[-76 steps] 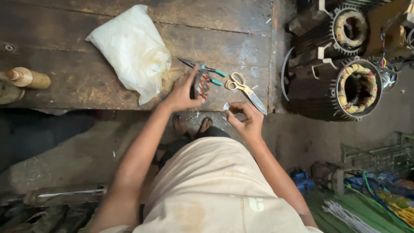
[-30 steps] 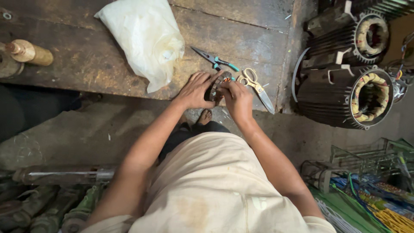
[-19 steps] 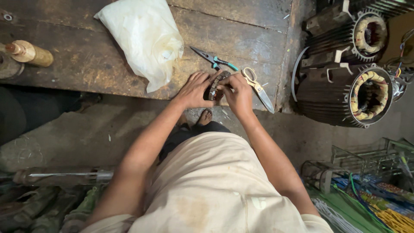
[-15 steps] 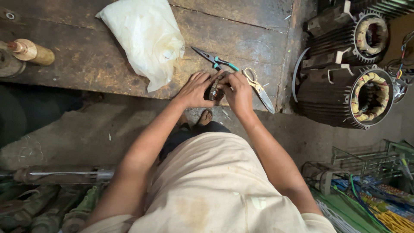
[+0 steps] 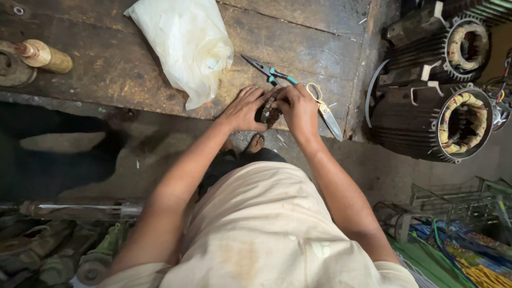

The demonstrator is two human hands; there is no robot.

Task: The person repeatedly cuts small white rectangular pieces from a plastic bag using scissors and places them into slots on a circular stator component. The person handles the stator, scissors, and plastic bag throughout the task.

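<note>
Both my hands meet at the front edge of a worn wooden bench (image 5: 106,74). My left hand (image 5: 244,108) and my right hand (image 5: 300,111) together grip a small dark round motor part with copper-coloured windings (image 5: 268,110), mostly hidden between the fingers. Just beyond my hands lie teal-handled pliers (image 5: 266,69). A pair of scissors (image 5: 325,112) lies to the right of my right hand, blades pointing toward the bench's near right corner.
A crumpled white plastic bag (image 5: 184,45) lies on the bench to the left. A wooden-handled tool (image 5: 42,56) sits at far left. Two large motor stators (image 5: 442,117) stand on the floor at right. Wire racks and coloured cables fill the lower right; metal parts lie lower left.
My right hand came up from the bench edge to join the left on the small motor part. Since then both hands have stayed close together, only shifting slightly on it.
</note>
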